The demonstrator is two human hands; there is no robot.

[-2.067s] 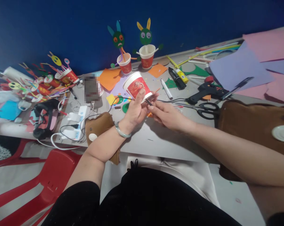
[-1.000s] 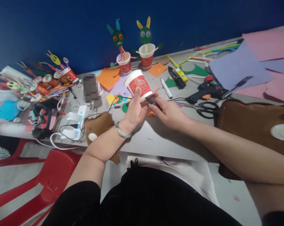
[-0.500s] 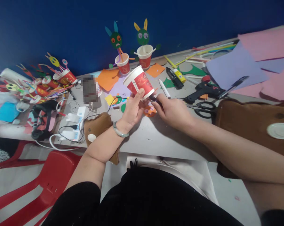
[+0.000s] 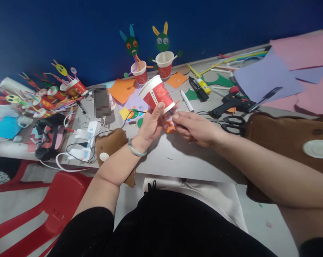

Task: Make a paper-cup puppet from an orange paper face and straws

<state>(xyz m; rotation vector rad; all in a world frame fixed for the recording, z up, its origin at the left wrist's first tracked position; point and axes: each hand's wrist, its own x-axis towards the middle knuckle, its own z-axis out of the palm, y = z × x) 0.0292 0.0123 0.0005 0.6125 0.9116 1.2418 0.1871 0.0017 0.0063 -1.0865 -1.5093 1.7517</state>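
My left hand [image 4: 154, 123] is closed around a red and white paper cup [image 4: 159, 94], which tilts with its rim toward the upper left. Close by the cup's base, my right hand [image 4: 195, 126] is closed, fingers curled and thumb pressed on them. A thin dark tip shows between its fingers and the cup's base; the rest of what it holds is hidden. Beneath the hands lies an orange paper cutout [image 4: 169, 126] with light spots. Two finished-looking cup figures stand behind: one with blue ears [image 4: 131, 46], one with yellow ears [image 4: 162, 42].
Right of my hands lie a white marker [image 4: 187, 101], a black marker [image 4: 198, 89], a glue gun [image 4: 231, 101], black-handled scissors [image 4: 233, 125] and a brown cushion [image 4: 284, 142]. On the left are a power strip [image 4: 91, 139], cables, a headset [image 4: 47, 139] and more cup figures [image 4: 77, 87].
My right hand has turned and drawn slightly down from the cup's base, so the dark thing in it shows less. The cup in my left hand has shifted slightly left.
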